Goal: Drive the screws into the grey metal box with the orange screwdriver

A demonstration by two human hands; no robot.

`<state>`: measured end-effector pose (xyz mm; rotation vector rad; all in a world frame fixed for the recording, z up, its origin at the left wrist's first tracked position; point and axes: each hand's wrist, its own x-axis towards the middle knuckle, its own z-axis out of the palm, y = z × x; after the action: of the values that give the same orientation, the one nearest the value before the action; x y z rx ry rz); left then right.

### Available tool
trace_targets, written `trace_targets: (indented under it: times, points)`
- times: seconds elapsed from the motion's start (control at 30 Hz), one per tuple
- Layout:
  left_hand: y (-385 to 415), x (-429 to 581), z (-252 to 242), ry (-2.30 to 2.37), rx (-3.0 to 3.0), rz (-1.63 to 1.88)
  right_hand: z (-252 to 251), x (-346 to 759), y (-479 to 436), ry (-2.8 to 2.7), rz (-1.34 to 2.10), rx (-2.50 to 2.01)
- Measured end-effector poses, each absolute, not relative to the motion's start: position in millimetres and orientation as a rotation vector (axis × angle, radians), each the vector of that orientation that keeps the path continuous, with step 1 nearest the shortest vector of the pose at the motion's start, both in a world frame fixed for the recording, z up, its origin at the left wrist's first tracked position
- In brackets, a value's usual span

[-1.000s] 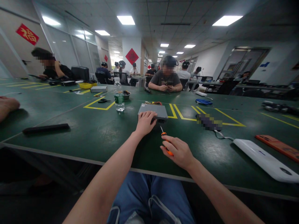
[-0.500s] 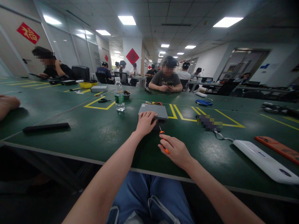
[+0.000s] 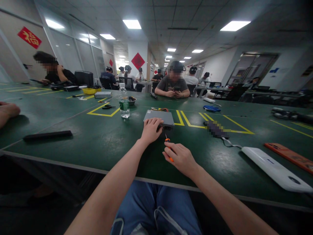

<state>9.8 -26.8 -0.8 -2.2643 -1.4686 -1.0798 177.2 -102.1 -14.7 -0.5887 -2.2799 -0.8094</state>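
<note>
A grey metal box [image 3: 161, 117] with coloured wires at its back rests on the green table [image 3: 97, 147]. Over its front left corner lies my left hand [image 3: 152, 130], fingers bent over the top and front edge. My right hand [image 3: 179, 157] is closed around the orange handle of a screwdriver [image 3: 167, 140]. The thin shaft points up at the box's front face, close to my left fingertips; whether the tip touches is too small to tell.
Left of the box stand a water bottle [image 3: 124, 102] and a small bowl [image 3: 132, 100]. A black bar [image 3: 49, 135] lies at left. To the right are a white power bank [image 3: 274, 166], an orange phone [image 3: 290, 155] and blue gloves [image 3: 211, 108]. People sit around.
The view has shifted slightly, so most things appear a little further left. My right hand has turned slightly around the screwdriver handle, while my left hand stays on the box.
</note>
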Motion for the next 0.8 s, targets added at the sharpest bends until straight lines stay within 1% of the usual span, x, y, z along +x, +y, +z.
trace_targets:
  times: [0.13,0.37,0.6,0.8]
  points:
    - [-27.5,7.4,-1.4,-1.403,-2.296,-1.032,-10.8,173.6,-96.1,-2.302,-0.819,-0.49]
    - [-23.1,11.0,-5.1,-1.416,-2.24,-1.058,-7.4,175.0,-100.8,-2.282,-0.391,-0.586]
    - [-23.5,8.1,-5.0,-1.393,-2.26,-0.99,-8.0,172.6,-103.6,-2.389,-0.467,-0.53]
    - [-24.2,7.8,-2.8,-1.426,-2.272,-0.924,-7.0,175.8,-104.5,-2.337,-0.197,-0.497]
